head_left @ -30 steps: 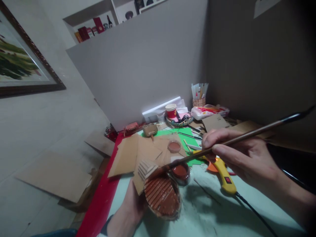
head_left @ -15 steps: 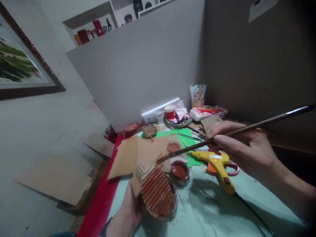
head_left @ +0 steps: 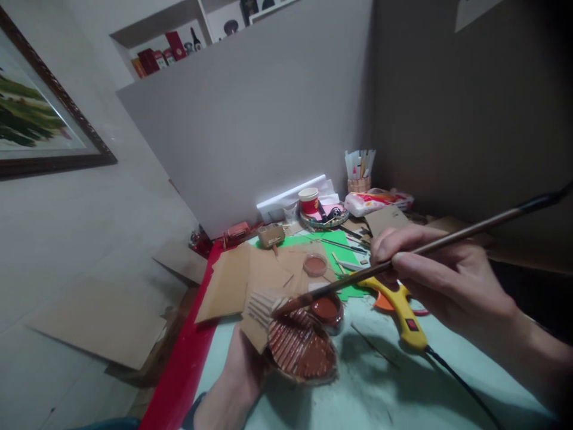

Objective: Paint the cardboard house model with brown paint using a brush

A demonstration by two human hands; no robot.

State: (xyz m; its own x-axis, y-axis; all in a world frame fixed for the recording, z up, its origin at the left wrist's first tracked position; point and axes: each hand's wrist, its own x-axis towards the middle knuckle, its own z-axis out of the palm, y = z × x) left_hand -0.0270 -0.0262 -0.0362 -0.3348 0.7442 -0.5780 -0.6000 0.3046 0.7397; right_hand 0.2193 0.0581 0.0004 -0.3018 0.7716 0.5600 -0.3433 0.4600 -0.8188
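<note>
My right hand (head_left: pixel 443 269) pinches a long dark paintbrush (head_left: pixel 430 246). Its tip touches the ridged top of a cardboard model (head_left: pixel 299 352) near the edge of the paint. Reddish-brown paint, wet and shiny, covers the rounded part of the model; the ridges at its far left end are bare, pale cardboard. From below and the left, my left hand (head_left: pixel 244 364) grips the model, with most of its fingers hidden. Just behind the model stands a small pot of brown paint (head_left: pixel 326 309), partly covered by the brush.
A yellow hot glue gun (head_left: pixel 405 313) with a black cord lies right of the paint pot. Cardboard sheets (head_left: pixel 228 283), a round lid (head_left: pixel 315 264) and a green sheet (head_left: pixel 347 242) lie behind. Further back are a red paper cup (head_left: pixel 308 202) and a tissue pack (head_left: pixel 378 202).
The brush tip has moved down and left onto the model's ridges. My left hand has tilted the model and shifted it slightly right.
</note>
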